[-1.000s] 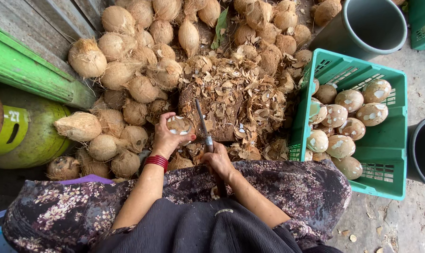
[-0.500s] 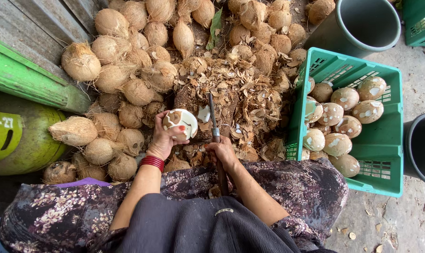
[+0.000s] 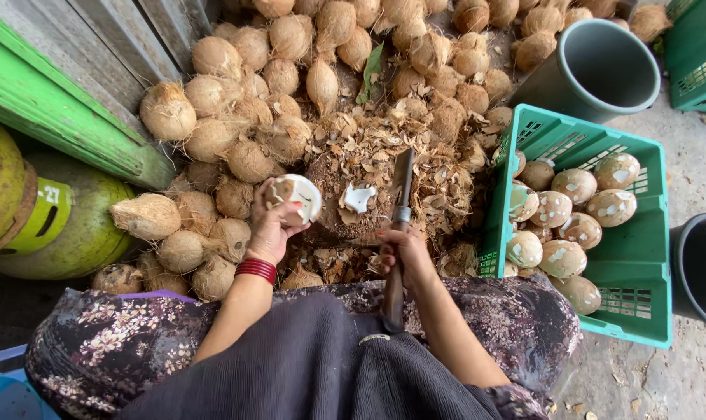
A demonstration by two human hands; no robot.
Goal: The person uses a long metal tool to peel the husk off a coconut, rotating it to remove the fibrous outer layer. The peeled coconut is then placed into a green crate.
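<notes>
Left hand (image 3: 271,225): closed around a partly peeled coconut (image 3: 295,198), whose white flesh faces up; a red bangle (image 3: 256,269) sits on the wrist.
Right hand (image 3: 402,250): gripped on the handle of a long knife (image 3: 400,206), blade pointing away from the body, over the husk heap.
Coconut in hand: held above the left edge of the chopping mound, just left of the blade and not touching it.
Chopping mound (image 3: 368,194): brown husk scraps and shell chips piled in front of the knees, with one white shell piece (image 3: 358,197) lying on top, close beside the blade.
Unpeeled coconuts (image 3: 213,140): a large heap of fibrous brown ones to the left and beyond the mound, against a green board (image 3: 65,124).
Green crate (image 3: 641,264): to the right, holding peeled, mottled white-and-brown coconuts (image 3: 571,210).
Grey bucket (image 3: 598,70): beyond the crate, upright.
Lap: covered with a dark floral cloth (image 3: 104,350).
</notes>
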